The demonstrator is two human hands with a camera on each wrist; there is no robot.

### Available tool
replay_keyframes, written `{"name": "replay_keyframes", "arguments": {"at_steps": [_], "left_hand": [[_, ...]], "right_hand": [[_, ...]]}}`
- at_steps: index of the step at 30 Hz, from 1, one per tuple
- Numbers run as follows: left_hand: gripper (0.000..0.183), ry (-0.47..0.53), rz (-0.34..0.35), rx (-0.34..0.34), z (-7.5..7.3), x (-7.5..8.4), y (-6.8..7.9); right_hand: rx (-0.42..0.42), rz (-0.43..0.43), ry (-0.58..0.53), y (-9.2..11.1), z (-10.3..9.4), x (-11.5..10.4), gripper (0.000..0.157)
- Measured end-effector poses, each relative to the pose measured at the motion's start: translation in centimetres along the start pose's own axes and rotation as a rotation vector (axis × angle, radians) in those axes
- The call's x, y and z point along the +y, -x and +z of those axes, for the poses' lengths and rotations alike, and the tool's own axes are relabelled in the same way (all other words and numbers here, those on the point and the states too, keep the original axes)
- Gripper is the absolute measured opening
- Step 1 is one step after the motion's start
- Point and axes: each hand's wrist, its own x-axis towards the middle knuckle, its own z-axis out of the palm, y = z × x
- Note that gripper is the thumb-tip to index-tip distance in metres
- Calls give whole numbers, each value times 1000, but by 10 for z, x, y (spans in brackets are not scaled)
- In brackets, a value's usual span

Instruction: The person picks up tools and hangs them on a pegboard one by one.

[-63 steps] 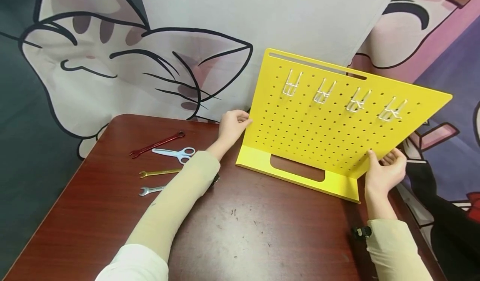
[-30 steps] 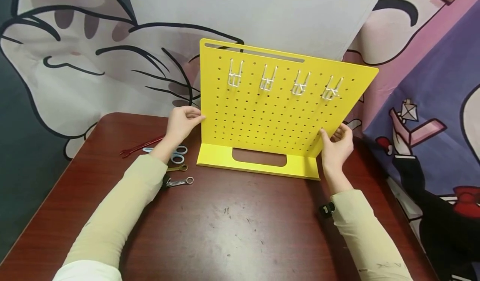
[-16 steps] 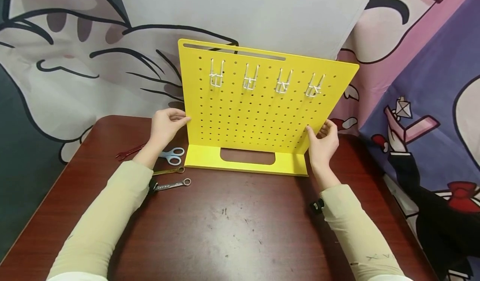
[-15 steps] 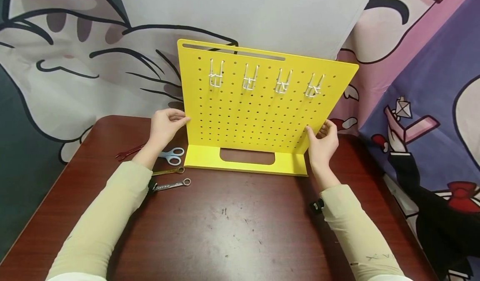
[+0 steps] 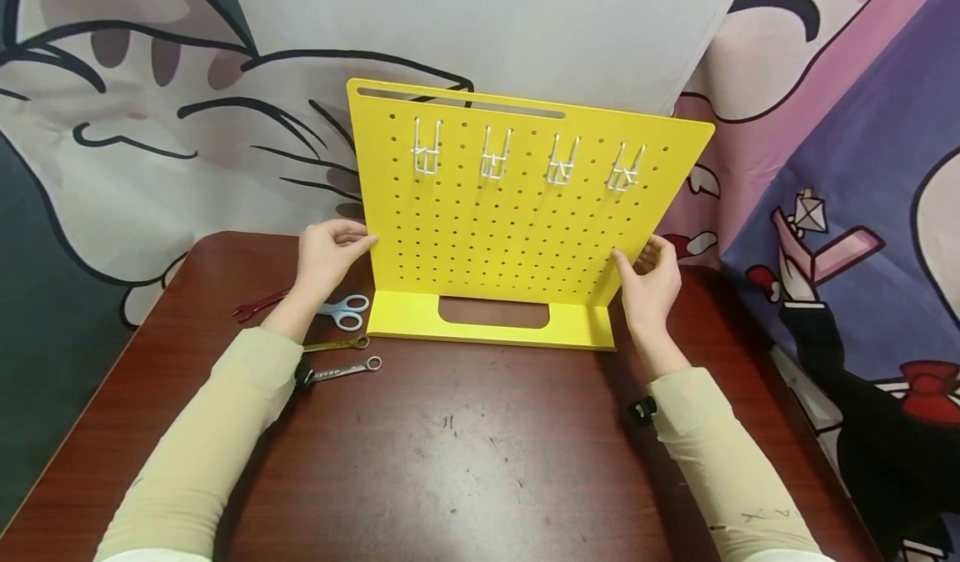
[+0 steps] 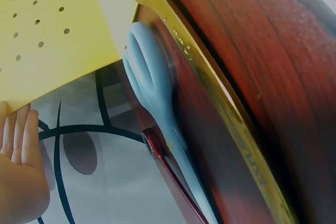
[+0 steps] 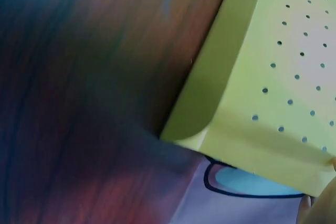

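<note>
A yellow pegboard (image 5: 510, 228) stands upright on its flat base lip near the back of the table. Several white wire hooks (image 5: 492, 153) hang in a row across its upper part. My left hand (image 5: 327, 255) pinches the board's left edge between thumb and fingers; in the left wrist view those fingers (image 6: 21, 135) reach behind the yellow edge. On the opposite side my right hand (image 5: 649, 285) grips the right edge, thumb on the front face and fingers behind. Only a bit of the right hand (image 7: 323, 203) shows in the right wrist view.
Left of the board lie light-blue scissors (image 5: 347, 312), a red wrench (image 5: 258, 303), a yellow wrench (image 5: 337, 343) and a silver wrench (image 5: 345, 370), partly hidden by my left arm. A cartoon-printed cloth (image 5: 300, 145) rises behind the brown table (image 5: 465, 445).
Both hands have shifted the pegboard leftward, close to the scissors and wrenches, and it now faces me more squarely. In the last half second it has barely moved.
</note>
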Motion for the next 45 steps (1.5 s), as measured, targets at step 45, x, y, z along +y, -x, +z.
{"name": "replay_keyframes", "arguments": {"at_steps": [45], "left_hand": [[27, 8, 10, 8, 2, 0, 2]], "right_hand": [[-93, -760, 149, -116, -37, -121, 38]]}}
